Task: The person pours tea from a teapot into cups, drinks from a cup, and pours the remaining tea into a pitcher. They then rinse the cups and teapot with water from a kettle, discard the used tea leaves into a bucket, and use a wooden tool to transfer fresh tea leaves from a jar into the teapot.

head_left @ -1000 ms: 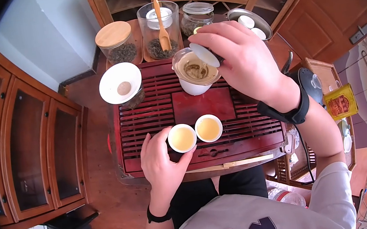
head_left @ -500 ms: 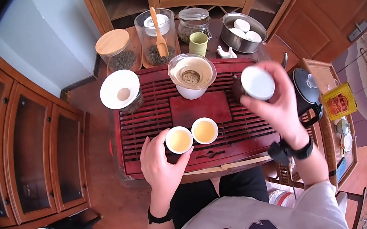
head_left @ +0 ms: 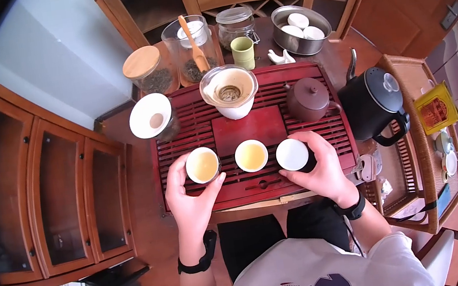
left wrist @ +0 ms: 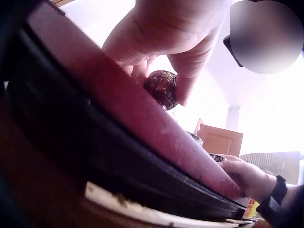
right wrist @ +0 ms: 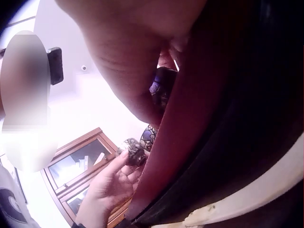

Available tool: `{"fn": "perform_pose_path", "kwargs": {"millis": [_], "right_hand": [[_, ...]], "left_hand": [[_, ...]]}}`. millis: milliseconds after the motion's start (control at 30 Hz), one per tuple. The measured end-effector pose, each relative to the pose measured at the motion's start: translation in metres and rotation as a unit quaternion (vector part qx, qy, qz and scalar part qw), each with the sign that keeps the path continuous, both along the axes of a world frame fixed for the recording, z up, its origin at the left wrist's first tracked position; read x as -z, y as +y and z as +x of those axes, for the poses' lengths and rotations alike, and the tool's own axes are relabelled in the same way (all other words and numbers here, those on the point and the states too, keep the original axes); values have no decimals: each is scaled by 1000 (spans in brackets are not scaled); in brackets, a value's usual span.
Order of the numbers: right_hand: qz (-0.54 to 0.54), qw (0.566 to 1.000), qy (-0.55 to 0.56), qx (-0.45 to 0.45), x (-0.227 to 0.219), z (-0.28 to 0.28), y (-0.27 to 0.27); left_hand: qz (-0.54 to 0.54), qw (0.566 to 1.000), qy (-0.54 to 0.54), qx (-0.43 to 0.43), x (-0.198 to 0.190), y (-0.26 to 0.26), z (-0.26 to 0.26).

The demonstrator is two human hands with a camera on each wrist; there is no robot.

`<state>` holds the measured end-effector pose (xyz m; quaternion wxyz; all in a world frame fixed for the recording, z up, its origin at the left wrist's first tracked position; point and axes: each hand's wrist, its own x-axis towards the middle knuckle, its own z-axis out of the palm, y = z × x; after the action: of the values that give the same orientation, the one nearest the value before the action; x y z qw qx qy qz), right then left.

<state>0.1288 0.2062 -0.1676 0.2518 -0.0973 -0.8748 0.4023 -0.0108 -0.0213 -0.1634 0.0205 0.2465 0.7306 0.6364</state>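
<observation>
Three small cups stand in a row near the front of the red slatted tray (head_left: 328, 179). My left hand (head_left: 193, 200) grips the left cup (head_left: 203, 165) of yellow liquid between thumb and fingers; its dark patterned outside (left wrist: 162, 88) shows in the left wrist view. The middle cup (head_left: 251, 155), also with yellow liquid, is untouched. My right hand (head_left: 321, 171) grips the right cup (head_left: 292, 154), white inside with no liquid visible. In the right wrist view its dark side (right wrist: 163, 88) is partly hidden by the right hand (right wrist: 137, 52).
Behind the cups are a strainer (head_left: 229, 87) on a white vessel, a brown teapot (head_left: 308, 99) and a white dish (head_left: 150, 116). A black kettle (head_left: 378, 98) stands right of the tray. Glass jars (head_left: 155, 74), a green cup (head_left: 243, 53) and a metal bowl (head_left: 302, 39) line the back.
My right hand has brought its cup down to the tray's front right, uncovering the teapot. The left hand has shifted its cup left, apart from the middle cup.
</observation>
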Motion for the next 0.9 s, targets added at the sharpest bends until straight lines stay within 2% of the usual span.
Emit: {"fn": "perform_pose_path", "kwargs": {"millis": [167, 233, 300, 633, 900], "right_hand": [[-4, 1000, 3, 16, 3, 3, -3], [-17, 999, 5, 36, 5, 2, -5], [-24, 999, 9, 34, 7, 3, -5], [-41, 999, 18, 21, 6, 4, -1], [-38, 999, 20, 14, 7, 5, 1]], "left_hand": [[-10, 999, 23, 42, -45, 6, -19], [43, 998, 26, 46, -55, 18, -28], [40, 997, 7, 68, -63, 28, -42], [17, 998, 21, 56, -73, 70, -77], [-77, 988, 115, 64, -78, 77, -89]]}}
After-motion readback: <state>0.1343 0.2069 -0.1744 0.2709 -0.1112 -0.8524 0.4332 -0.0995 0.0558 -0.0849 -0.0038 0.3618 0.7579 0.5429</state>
